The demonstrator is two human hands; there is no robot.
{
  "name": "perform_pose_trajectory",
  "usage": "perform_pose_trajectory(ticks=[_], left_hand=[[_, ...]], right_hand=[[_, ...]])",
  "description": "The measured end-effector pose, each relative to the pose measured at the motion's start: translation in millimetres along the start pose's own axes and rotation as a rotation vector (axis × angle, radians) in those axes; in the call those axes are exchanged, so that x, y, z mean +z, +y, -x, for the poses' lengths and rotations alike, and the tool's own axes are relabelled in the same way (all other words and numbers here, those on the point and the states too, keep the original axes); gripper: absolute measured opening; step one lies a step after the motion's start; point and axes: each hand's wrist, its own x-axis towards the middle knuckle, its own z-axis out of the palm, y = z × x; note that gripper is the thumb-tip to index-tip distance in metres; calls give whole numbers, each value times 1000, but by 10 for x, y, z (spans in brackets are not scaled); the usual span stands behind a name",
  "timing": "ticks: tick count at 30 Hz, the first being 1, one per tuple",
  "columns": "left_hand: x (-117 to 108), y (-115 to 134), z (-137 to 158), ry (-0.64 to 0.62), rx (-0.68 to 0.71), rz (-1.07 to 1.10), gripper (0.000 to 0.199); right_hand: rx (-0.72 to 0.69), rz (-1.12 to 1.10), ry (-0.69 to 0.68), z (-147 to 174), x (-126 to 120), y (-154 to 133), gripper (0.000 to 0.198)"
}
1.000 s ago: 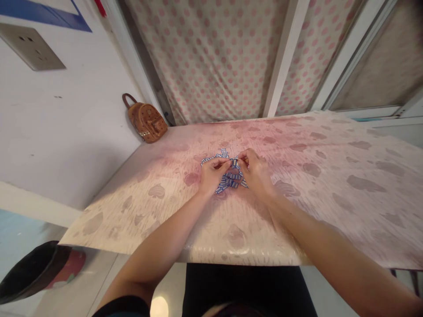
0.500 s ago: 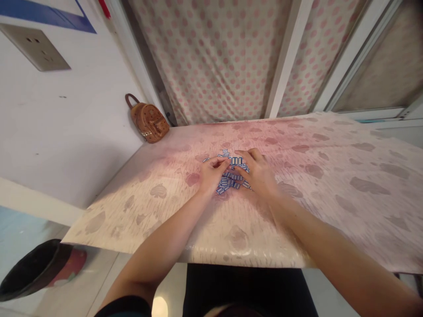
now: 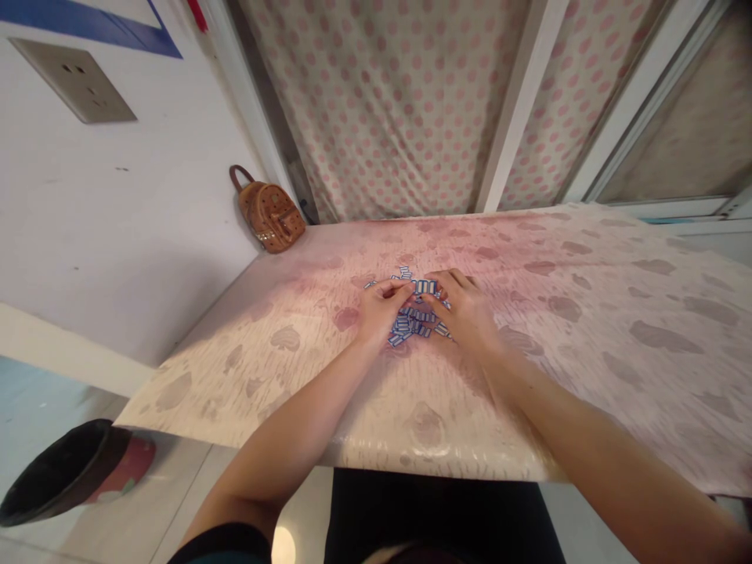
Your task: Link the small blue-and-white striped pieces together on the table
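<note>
In the head view, my left hand [image 3: 376,309] and right hand [image 3: 467,309] pinched either end of one blue-edged strip [image 3: 424,287] over the pile [image 3: 403,325], whose pieces lay too jumbled to count, too small to read; one brown backpack [image 3: 272,215] sat left of and beyond the pile.

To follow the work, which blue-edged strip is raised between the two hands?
The short strip between the left hand and right hand; other strips lie piled below.
</note>
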Motion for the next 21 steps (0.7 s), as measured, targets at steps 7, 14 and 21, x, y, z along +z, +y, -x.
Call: perform_pose_trajectory(ticks=[7,14,21], left_hand=[[-101,-68,-116,105,60,4,14],[-180,-121,-207,162,95,10,18],[-152,-165,-211,136,124,8,17]], right_hand=[[140,-107,91,3,75,283,24],[319,213,-108,27,233,633,15],[366,272,-155,12,413,651,30]])
